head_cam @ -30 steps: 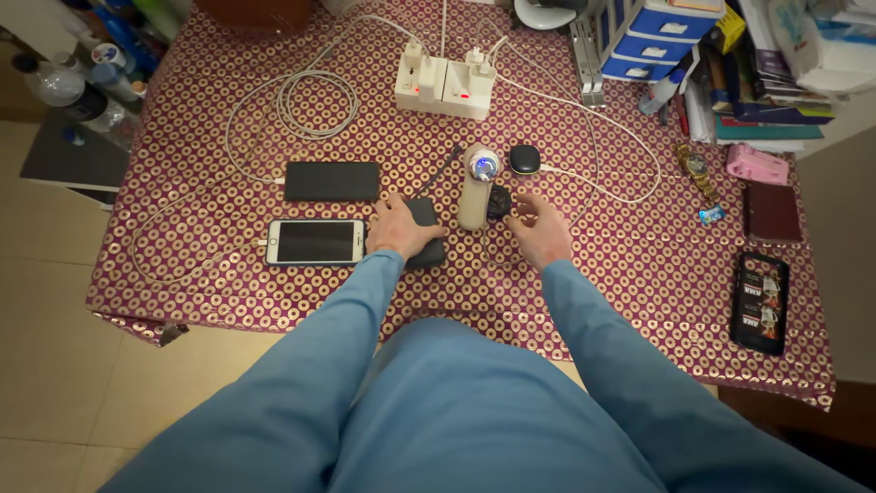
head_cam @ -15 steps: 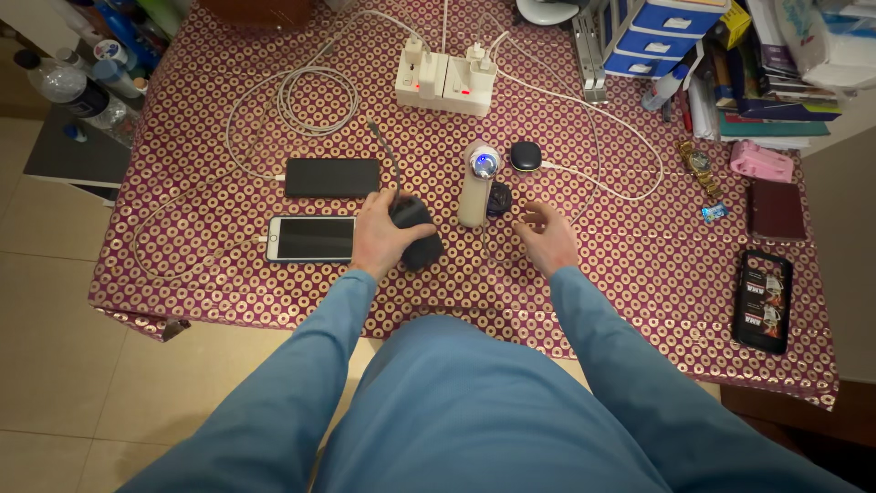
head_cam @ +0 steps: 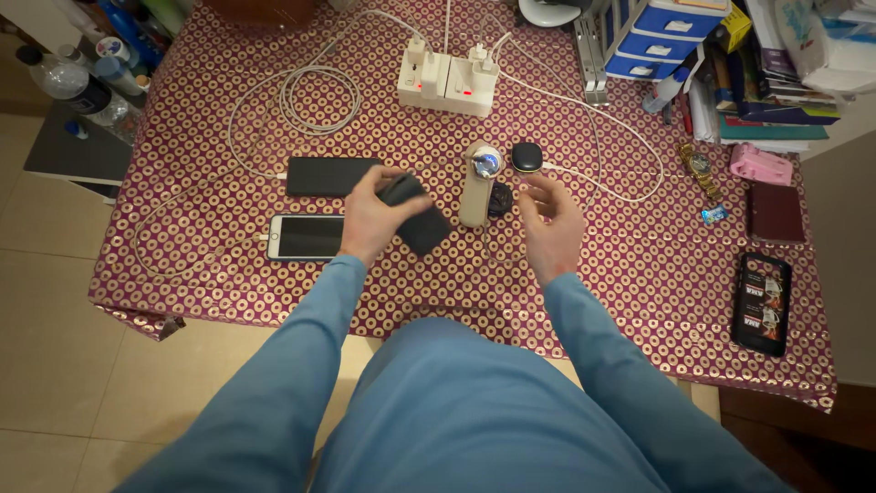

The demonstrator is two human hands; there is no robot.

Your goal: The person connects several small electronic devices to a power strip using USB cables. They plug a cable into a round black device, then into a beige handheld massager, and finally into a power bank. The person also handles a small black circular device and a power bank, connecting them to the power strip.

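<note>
The left hand (head_cam: pixel 367 217) is clenched around a black power bank (head_cam: pixel 415 215), lifted off the counter (head_cam: pixel 639 265) and tilted, fingers over its top edge and thumb along the near side. The right hand (head_cam: pixel 552 224) is released, fingers loosely curled and spread, holding nothing, hovering above the patterned cloth just right of the power bank.

Between the two hands stands a cream handheld device (head_cam: pixel 477 185) with a lit blue-white head, upright on the counter. Touching its right side lies a small black round gadget (head_cam: pixel 499 197), and just beyond that a black oval earbud case (head_cam: pixel 526 157) with a white cable (head_cam: pixel 602 187) plugged in.

To the left of the left hand, a white smartphone (head_cam: pixel 306 236) lies flat with its screen dark, partly covered by the wrist; just behind it lies a black smartphone (head_cam: pixel 328 176). Both have white cables that loop across the cloth to a coil (head_cam: pixel 319 100) farther back.

At the far middle sits a white power strip (head_cam: pixel 447 82) with red indicator lights and several chargers plugged in. Well off to the right lie a gold wristwatch (head_cam: pixel 698 166), a pink case (head_cam: pixel 759 164), a dark red wallet (head_cam: pixel 774 212) and a black phone case (head_cam: pixel 760 303) near the counter's edge.
</note>
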